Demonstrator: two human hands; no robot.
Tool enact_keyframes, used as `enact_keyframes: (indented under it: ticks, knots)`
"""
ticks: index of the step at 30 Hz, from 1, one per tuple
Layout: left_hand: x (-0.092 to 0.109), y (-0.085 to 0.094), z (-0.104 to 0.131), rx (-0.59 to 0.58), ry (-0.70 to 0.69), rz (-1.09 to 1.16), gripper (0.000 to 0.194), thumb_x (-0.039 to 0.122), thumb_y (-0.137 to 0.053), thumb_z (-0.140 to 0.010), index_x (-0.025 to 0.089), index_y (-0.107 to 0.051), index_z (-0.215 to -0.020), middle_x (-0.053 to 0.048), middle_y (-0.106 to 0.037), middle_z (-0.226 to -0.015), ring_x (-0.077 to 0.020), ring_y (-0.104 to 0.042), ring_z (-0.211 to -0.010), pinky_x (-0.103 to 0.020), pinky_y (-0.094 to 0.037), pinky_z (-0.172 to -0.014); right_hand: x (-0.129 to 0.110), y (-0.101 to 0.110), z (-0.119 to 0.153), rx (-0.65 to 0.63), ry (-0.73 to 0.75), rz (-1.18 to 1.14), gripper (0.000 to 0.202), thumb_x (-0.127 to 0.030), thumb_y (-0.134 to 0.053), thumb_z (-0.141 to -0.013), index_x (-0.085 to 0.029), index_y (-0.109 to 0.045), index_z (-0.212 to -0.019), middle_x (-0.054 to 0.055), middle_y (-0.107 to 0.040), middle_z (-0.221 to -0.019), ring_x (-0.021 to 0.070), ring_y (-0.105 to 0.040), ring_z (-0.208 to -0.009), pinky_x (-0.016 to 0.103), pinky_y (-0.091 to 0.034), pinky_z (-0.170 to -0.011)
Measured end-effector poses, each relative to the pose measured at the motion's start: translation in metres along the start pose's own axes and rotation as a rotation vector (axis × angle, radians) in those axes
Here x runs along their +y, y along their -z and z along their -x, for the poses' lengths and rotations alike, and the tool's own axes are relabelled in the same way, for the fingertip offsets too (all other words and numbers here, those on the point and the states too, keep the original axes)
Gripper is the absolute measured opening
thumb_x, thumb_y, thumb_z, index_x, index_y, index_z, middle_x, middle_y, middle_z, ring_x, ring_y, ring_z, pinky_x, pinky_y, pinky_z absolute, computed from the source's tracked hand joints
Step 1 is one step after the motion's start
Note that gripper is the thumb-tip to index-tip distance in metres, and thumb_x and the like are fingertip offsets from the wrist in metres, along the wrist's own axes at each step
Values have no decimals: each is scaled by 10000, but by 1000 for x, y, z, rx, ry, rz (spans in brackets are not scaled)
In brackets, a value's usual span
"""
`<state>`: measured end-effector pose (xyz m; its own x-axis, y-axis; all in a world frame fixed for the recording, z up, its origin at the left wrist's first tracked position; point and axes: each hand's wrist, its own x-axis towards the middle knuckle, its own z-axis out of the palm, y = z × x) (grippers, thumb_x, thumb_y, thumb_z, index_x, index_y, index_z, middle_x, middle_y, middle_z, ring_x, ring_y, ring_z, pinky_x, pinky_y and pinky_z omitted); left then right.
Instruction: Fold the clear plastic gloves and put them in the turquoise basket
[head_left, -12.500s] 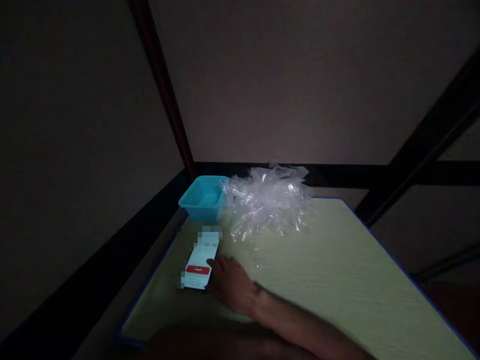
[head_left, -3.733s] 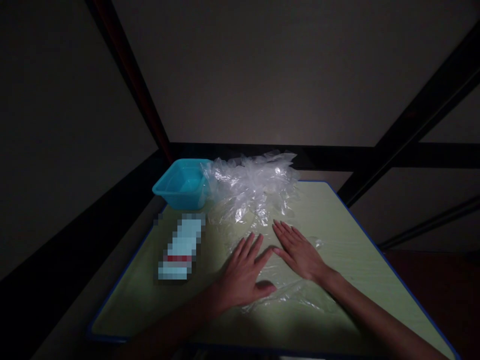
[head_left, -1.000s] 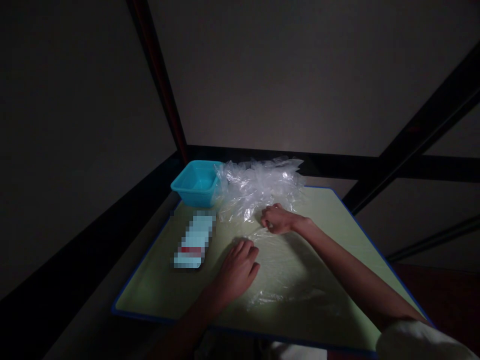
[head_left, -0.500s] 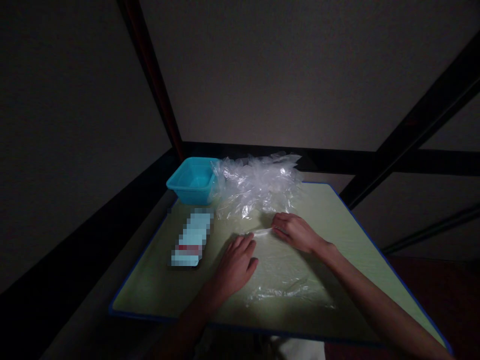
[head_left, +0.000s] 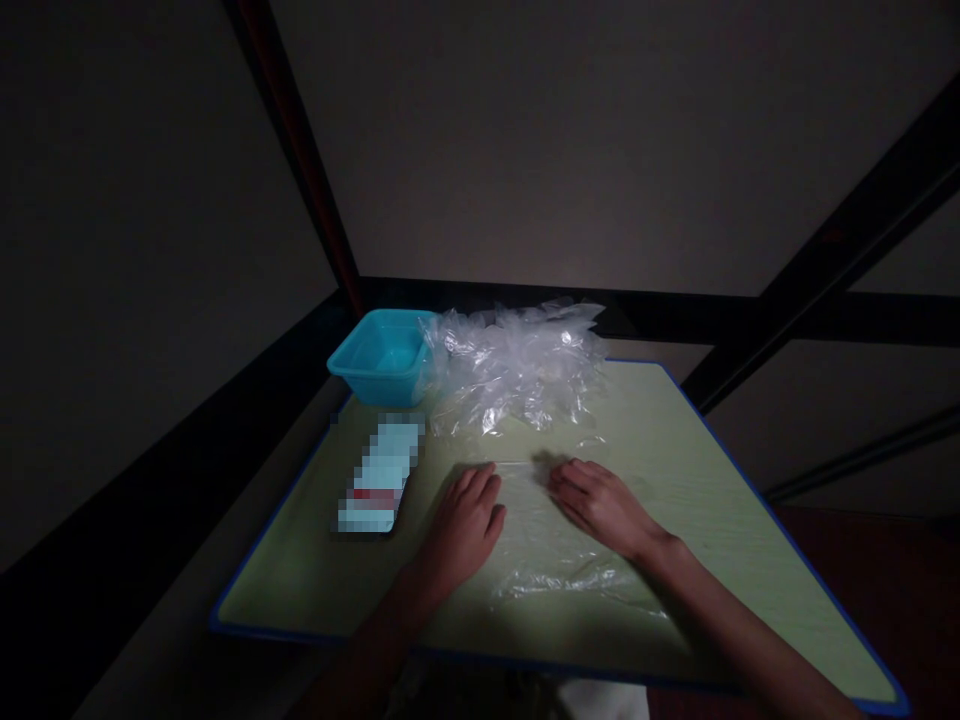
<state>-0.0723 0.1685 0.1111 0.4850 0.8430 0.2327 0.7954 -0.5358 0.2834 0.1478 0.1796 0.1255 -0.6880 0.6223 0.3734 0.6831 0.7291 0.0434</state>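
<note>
A clear plastic bag [head_left: 544,535] lies spread on the table in front of me, its near part wrinkled and shiny. My left hand [head_left: 469,515] rests over the bag's far left corner with the palm down and its fingers stretched out. On the bag's far right part, my right hand [head_left: 600,503] presses down with its fingers curled together. Whatever those fingertips pinch, if anything, is hidden under the hand. Between the two hands, the bag's far edge shows as a thin, bright line.
A heap of crumpled clear plastic bags [head_left: 517,370] covers the table's far side. Left of it stands a blue plastic basin [head_left: 379,385], partly overlapped by the heap. A phone-like slab with a blurred-out screen [head_left: 382,475] lies on the green, blue-edged table [head_left: 720,500]. Walls stand close behind.
My right hand has drawn back toward me from the bag's far edge, with its fingers more curled. That edge now lies flatter. My left hand has hardly moved.
</note>
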Motion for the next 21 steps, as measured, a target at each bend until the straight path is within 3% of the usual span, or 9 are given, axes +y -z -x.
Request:
enact_keyframes:
  ticks: [8, 13, 21]
  knots:
    - [-4, 5, 5, 41, -24, -27, 296, 152, -498, -846, 81, -558, -1128, -156, -560, -1238, -281, -515, -1114, -443, -442, -928, -1, 23, 4, -87, 18, -24, 389, -329, -307, -952, -156, -644, -864, 91, -640, -840, 199, -579, -775, 353, -476, -696]
    - [-3, 4, 9, 64, -45, -17, 284, 155, -487, -854, 115, -560, -1125, -143, -549, -1256, -276, -501, -1147, -447, -448, -926, 7, 40, 6, -117, 19, 2, 387, -305, -295, -950, -143, -640, -885, 100, -646, -846, 204, -587, -757, 360, -489, -663]
    - [-9, 2, 9, 102, -35, 4, 279, 147, -497, -839, 123, -564, -1109, -140, -571, -1229, -279, -525, -1128, -454, -461, -931, 15, 36, 5, -86, -47, -92, 340, -241, -319, -944, -122, -637, -961, 114, -661, -890, 214, -614, -817, 387, -519, -733]
